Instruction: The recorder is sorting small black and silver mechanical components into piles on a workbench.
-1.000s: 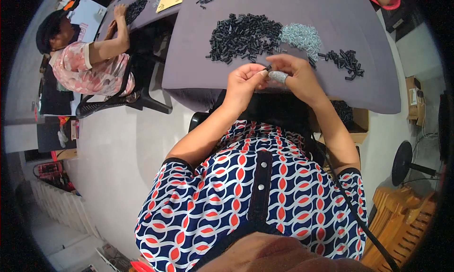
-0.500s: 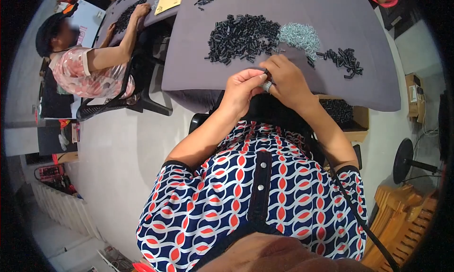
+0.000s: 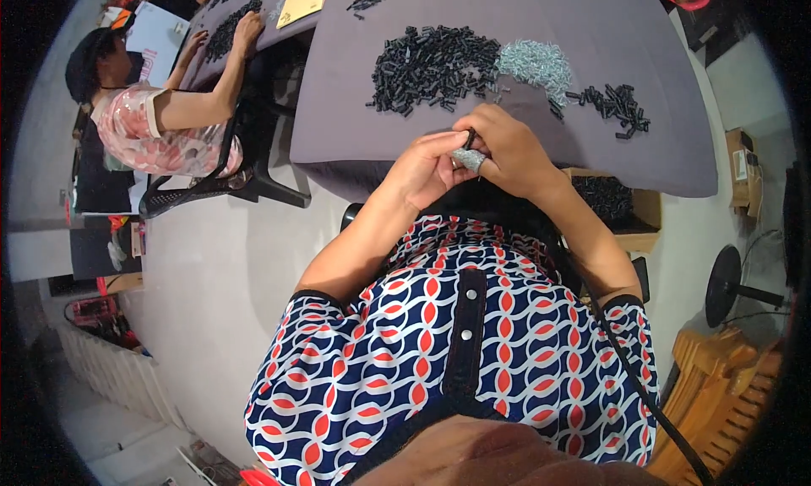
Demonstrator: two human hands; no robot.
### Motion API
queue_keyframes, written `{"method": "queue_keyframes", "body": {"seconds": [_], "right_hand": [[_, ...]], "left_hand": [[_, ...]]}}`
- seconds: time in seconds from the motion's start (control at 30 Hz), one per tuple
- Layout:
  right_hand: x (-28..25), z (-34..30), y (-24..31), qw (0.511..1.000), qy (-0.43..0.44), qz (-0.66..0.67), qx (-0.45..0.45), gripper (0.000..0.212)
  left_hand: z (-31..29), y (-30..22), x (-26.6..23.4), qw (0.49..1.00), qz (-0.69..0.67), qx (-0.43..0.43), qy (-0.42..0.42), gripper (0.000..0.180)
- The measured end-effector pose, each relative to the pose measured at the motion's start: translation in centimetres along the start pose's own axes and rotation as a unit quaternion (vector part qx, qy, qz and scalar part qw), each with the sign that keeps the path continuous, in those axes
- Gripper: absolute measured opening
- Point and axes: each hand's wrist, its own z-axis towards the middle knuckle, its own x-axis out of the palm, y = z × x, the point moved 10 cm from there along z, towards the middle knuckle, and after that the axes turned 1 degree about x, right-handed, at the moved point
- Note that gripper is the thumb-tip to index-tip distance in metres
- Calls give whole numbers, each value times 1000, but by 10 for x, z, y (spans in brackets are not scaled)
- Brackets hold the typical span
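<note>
Just off the near edge of the table, my two hands meet with their fingertips together. Between them is a small black cylindrical piece [image 3: 470, 137], partly covered by fingers. My left hand [image 3: 422, 167] pinches it between thumb and forefinger, its other fingers curled. My right hand [image 3: 507, 148] is closed against the same piece from the other side. A silvery grey wrap [image 3: 469, 158] shows just below the piece, seemingly around a finger of my right hand. Beyond my hands lie a large heap of black pieces [image 3: 431, 68] and a heap of small shiny metal pins [image 3: 541, 66].
A smaller black pile [image 3: 615, 108] lies to the right on the grey-covered table [image 3: 642, 43]. Under the table edge is a box of black pieces [image 3: 646, 209]. At left a person [image 3: 165, 114] sits by another table with a yellow envelope [image 3: 304, 0]. A wooden chair [image 3: 718, 376] stands lower right.
My hands have turned slightly, so the black piece and the silvery wrap show more. My left hand has shifted a little down and left. The person's hands at the other table have moved.
</note>
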Motion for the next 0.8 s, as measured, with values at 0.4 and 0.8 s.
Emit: {"method": "queue_keyframes", "body": {"seconds": [0.4,0.8], "right_hand": [[21,-3,-1,991,25,-130,-6,22],[-8,0,14,999,-29,13,13,42]], "left_hand": [[10,11,-22,996,-73,51,-4,20],[-4,2,14,991,-96,38,86,29]]}}
